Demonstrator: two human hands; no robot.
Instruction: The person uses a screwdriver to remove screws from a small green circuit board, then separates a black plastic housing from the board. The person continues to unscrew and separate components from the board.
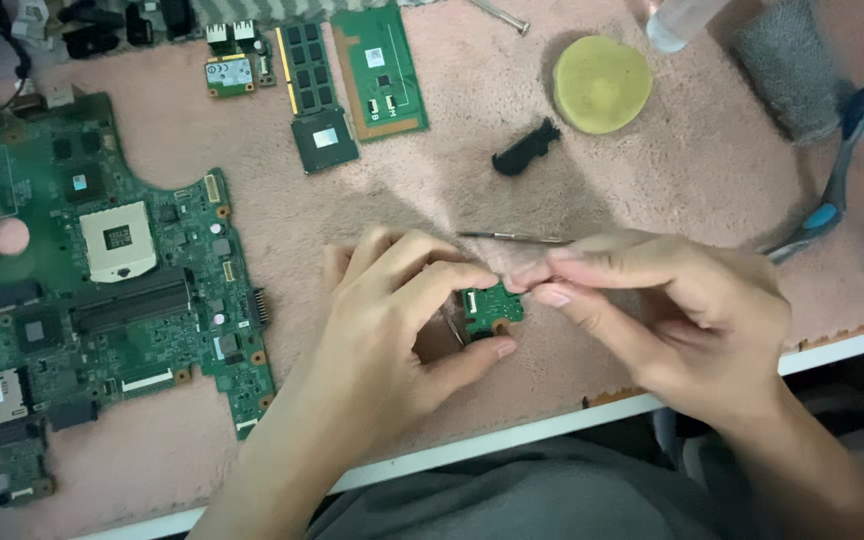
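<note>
A small green circuit board (pixel 493 307) is pinched between both hands above the pink mat (pixel 652 190). My left hand (pixel 392 320) grips it from the left with thumb below and fingers on top. My right hand (pixel 667 310) holds its right edge with fingertips pressed together. A thin metal tool (pixel 512 238) lies just behind my hands on the mat.
A large green motherboard (pixel 102 290) lies at the left. Farther back are a memory stick (pixel 305 66), a processor chip (pixel 325 139), a green touchpad board (pixel 380 70), a small card (pixel 231 74), a black plastic piece (pixel 526 148), a yellow round pad (pixel 602 84) and a blue-handled brush (pixel 832 180). The table's white edge (pixel 512 435) runs near me.
</note>
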